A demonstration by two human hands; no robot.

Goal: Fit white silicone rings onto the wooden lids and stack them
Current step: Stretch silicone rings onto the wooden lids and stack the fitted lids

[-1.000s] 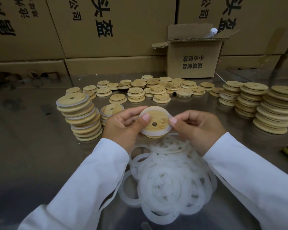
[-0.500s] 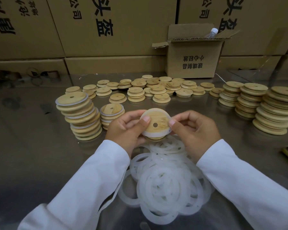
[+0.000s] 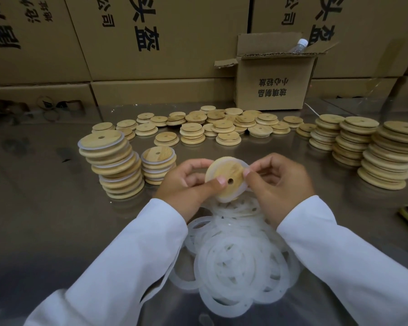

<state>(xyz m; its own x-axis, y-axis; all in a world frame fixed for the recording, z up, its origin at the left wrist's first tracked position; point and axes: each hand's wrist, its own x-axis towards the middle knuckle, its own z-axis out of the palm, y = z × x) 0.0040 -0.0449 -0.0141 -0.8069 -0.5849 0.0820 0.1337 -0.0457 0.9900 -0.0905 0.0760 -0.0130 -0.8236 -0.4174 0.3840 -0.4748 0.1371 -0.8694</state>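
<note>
Both hands hold one round wooden lid (image 3: 229, 171) with a small hole, raised above the table's middle. A white silicone ring (image 3: 243, 182) runs around its rim. My left hand (image 3: 186, 184) grips the lid's left side, thumb on its face. My right hand (image 3: 278, 182) pinches the ring at the lid's right edge. Below the hands lies a heap of loose white rings (image 3: 238, 260). To the left stand a tall stack (image 3: 111, 163) and a short stack (image 3: 158, 164) of lids with rings on them.
Bare wooden lids lie scattered in low piles (image 3: 210, 128) across the far table. Three taller stacks of lids (image 3: 368, 149) stand at the right. A small open carton (image 3: 273, 81) holding a bottle sits behind, against a wall of large cartons.
The lid has turned in my hands, its hole now lower and right of centre. My left thumb has slid onto the face and my right fingers moved up along the ring.
</note>
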